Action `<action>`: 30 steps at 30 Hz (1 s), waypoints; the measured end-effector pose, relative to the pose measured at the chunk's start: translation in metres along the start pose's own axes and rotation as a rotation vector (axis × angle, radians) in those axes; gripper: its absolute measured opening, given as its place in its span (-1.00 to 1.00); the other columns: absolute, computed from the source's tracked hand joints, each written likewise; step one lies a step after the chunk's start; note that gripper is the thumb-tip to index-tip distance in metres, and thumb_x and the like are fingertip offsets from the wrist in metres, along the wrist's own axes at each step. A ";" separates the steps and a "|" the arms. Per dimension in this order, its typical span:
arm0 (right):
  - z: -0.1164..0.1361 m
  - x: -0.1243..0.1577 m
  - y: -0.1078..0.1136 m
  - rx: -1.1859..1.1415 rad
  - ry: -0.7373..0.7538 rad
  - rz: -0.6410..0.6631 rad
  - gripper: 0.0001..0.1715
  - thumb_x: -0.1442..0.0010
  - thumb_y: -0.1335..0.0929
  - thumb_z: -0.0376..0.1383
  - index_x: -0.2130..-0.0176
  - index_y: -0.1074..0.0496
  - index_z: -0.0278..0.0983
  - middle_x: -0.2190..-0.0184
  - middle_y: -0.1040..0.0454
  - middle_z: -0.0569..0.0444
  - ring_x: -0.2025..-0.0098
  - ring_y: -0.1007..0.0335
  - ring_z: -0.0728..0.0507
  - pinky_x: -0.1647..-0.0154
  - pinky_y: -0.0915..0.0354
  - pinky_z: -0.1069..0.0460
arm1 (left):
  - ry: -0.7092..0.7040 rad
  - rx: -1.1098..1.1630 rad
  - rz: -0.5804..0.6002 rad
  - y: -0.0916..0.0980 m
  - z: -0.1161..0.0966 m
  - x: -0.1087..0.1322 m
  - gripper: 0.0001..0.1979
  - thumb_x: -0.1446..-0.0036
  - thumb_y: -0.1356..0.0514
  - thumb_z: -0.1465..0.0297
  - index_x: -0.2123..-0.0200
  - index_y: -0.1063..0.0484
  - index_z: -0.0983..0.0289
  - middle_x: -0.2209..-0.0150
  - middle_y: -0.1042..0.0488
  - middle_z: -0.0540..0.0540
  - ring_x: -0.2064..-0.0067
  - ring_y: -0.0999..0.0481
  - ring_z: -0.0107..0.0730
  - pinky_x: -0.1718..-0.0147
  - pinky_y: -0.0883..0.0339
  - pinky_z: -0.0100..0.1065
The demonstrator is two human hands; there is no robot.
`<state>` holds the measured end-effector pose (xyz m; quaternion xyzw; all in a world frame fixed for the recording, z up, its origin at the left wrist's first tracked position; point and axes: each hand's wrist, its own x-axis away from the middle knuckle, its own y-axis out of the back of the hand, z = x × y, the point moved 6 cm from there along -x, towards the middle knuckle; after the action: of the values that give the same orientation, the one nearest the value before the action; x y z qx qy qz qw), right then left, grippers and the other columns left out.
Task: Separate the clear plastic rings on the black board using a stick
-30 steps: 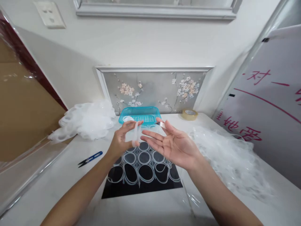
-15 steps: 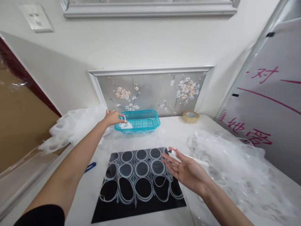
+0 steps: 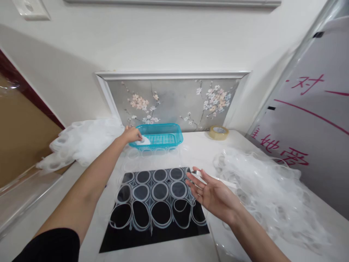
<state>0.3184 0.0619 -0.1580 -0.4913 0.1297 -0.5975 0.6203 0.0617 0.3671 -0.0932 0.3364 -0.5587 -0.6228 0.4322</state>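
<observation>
My left hand (image 3: 133, 134) reaches into the left end of a turquoise plastic basket (image 3: 178, 136), its fingers closed by a few white pieces (image 3: 145, 141) lying there. What the fingertips pinch is hidden. My right hand (image 3: 218, 194) is turned palm up, fingers loosely stretched, with a slim white tool (image 3: 227, 183) with a dark tip held between thumb and forefinger. Below the hands lies a black mat (image 3: 147, 242). A clear plastic sheet with rows of round holes (image 3: 151, 202) covers much of it and extends beyond its back edge toward the basket.
Piles of translucent holed sheets sit at the left (image 3: 89, 142) and right (image 3: 269, 196) of the white table (image 3: 193, 153). A tape roll (image 3: 219, 133) is by the back wall. At the right stands a whiteboard (image 3: 308, 120) with red writing; cardboard (image 3: 24, 120) is at the left.
My left hand has lowered into the basket; the white strip that showed at its fingertips is no longer visible there. My right hand keeps its pose. The view has shifted slightly.
</observation>
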 end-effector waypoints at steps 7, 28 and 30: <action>0.001 -0.004 0.010 0.134 0.105 -0.055 -0.73 -0.10 -0.45 -0.20 0.18 -0.54 -0.25 0.33 -0.54 0.08 0.24 -0.46 -0.01 0.21 -0.34 0.14 | -0.073 0.120 -0.253 0.026 -0.015 0.028 -0.78 -0.21 -0.14 0.27 0.27 -0.50 0.28 0.15 -0.52 0.15 -0.03 -0.39 -0.11 -0.06 -0.10 -0.03; -0.109 -0.068 -0.128 1.306 0.527 0.259 -0.90 -0.10 -0.38 -0.29 0.36 -0.52 -0.26 0.42 -0.55 0.05 0.36 -0.44 -0.09 0.31 -0.31 0.00 | -0.776 0.426 -0.355 -0.050 -0.075 0.333 -0.82 -0.21 -0.12 0.40 0.45 -0.36 0.29 0.29 -0.47 0.12 0.18 -0.41 -0.25 0.14 -0.25 -0.22; -0.121 -0.082 -0.131 1.335 0.539 0.274 -0.88 -0.11 -0.38 -0.29 0.36 -0.53 -0.26 0.42 -0.56 0.05 0.36 -0.45 -0.09 0.32 -0.31 0.00 | -0.817 0.451 -0.378 -0.058 -0.074 0.338 -0.87 -0.20 -0.13 0.40 0.37 -0.39 0.31 0.19 -0.49 0.16 0.08 -0.41 -0.19 0.04 -0.27 -0.17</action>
<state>0.1267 0.1035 -0.1518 0.1761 -0.0537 -0.5663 0.8034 -0.0158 0.0285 -0.1400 0.2456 -0.7321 -0.6349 -0.0256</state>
